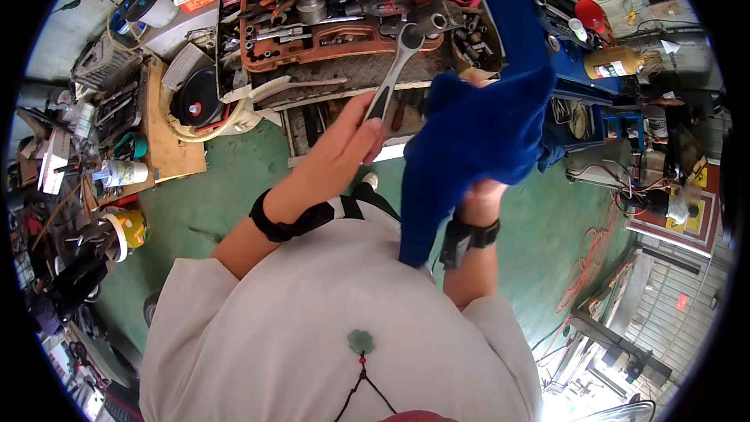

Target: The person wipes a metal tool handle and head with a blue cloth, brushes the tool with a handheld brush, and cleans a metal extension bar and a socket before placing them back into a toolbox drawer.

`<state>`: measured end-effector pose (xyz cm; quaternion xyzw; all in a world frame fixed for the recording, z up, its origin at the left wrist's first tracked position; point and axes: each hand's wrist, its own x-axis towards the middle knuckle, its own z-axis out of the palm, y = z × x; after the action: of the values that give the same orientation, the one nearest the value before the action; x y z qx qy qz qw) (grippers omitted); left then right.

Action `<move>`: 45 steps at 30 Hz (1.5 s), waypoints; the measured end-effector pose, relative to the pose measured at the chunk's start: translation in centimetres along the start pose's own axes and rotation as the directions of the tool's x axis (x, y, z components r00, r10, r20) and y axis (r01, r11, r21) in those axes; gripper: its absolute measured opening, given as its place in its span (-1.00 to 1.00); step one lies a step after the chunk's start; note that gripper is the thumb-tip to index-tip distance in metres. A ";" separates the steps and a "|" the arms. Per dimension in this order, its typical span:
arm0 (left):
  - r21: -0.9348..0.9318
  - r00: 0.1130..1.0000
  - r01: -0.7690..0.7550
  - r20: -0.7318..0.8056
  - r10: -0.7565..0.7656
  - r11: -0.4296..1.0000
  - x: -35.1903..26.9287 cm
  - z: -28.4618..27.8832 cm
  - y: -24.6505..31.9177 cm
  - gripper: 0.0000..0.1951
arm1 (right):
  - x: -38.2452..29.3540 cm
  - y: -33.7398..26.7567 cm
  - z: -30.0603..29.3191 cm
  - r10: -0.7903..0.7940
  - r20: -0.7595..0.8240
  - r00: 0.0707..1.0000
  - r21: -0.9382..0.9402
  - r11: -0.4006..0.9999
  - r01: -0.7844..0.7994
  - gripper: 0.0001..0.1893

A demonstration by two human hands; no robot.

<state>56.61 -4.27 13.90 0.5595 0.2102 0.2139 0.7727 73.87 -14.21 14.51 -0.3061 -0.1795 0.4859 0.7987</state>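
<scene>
My left hand (351, 143) grips the black-inlaid handle of a steel ratchet wrench (389, 83), which slants up and away over the bench. Right by the wrench's round head is a metal socket (432, 24); whether it is fitted to the wrench I cannot tell. A blue cloth (477, 135) drapes over my right hand (487, 189) and hides most of its fingers. The cloth is bunched in that hand and hangs down towards my shirt, slightly blurred. It is to the right of the wrench, apart from its handle.
Beyond my hands, an orange tool case (281, 61) with sockets and bottles lies on a metal bench. A brush (293, 85) rests at its front edge. Loose sockets fill a tray (477, 47). On the left stands a bucket (130, 234); red hose (586, 264) lies on the floor at right.
</scene>
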 end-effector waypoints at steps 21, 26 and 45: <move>-0.015 0.981 0.030 0.190 -0.027 0.999 -0.9 1.4 -3.3 -0.64 | -2.0 4.8 2.4 -0.088 -0.190 0.978 -0.246 0.969 0.039 -0.70; 0.402 0.970 -0.234 0.156 0.186 0.885 -0.6 2.5 -4.1 -0.62 | 0.9 4.6 1.5 -0.349 -0.137 0.927 -0.676 0.717 0.170 -0.86; -0.023 0.945 0.182 0.280 -0.168 0.983 -1.0 1.8 -3.1 -0.77 | 0.8 3.3 -0.1 -0.336 0.060 0.940 -0.871 0.443 0.214 -0.60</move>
<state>57.05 -7.12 11.49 0.5443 0.1437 0.0691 0.8236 72.15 -12.43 12.25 -0.6608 -0.3973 0.1734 0.6127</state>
